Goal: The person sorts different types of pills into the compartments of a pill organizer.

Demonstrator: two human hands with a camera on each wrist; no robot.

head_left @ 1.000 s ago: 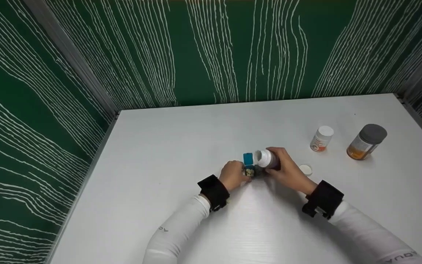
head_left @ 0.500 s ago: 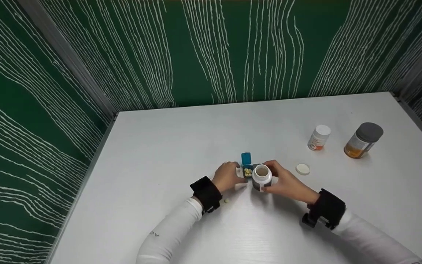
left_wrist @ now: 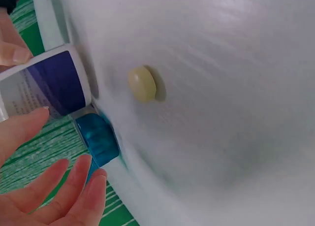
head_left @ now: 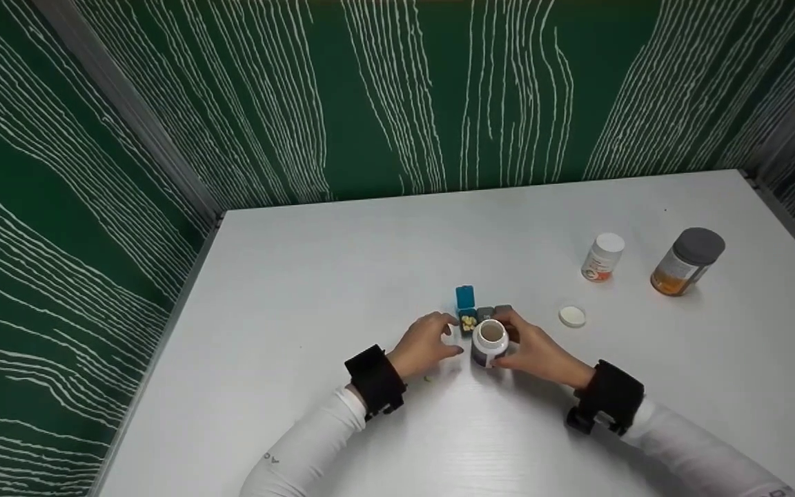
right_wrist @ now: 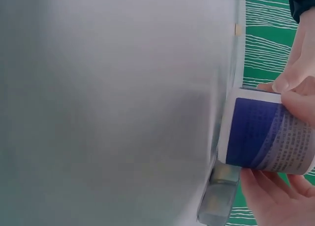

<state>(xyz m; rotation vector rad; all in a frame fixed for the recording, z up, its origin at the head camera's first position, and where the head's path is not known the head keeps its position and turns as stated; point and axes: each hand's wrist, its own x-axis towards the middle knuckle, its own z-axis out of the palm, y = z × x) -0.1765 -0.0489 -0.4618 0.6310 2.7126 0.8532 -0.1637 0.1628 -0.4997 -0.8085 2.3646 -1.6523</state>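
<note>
My right hand (head_left: 539,353) grips a white pill bottle (head_left: 489,347) with a blue label, upright and uncapped. Just behind the bottle sits a small pill organizer (head_left: 486,313) with a blue compartment and grey ones. Its blue lid (head_left: 465,297) stands raised, and pale yellow tablets (head_left: 468,323) fill that compartment. Left of the organizer, my left hand (head_left: 425,347) has thumb and fingers spread apart, holding nothing. In the left wrist view its thumb overlaps the bottle's side. One loose yellow tablet (left_wrist: 141,84) lies on the table near the left wrist.
A round white cap (head_left: 572,317) lies right of the organizer. Farther back stand a small white bottle (head_left: 603,257) with an orange-marked label and a larger jar (head_left: 688,262) with a grey lid. Green walls with white lines border the white table (head_left: 315,276).
The right hand has turned the bottle from tilted over the organizer to upright and brought it nearer the body. My left hand has let go of the organizer and drawn back slightly.
</note>
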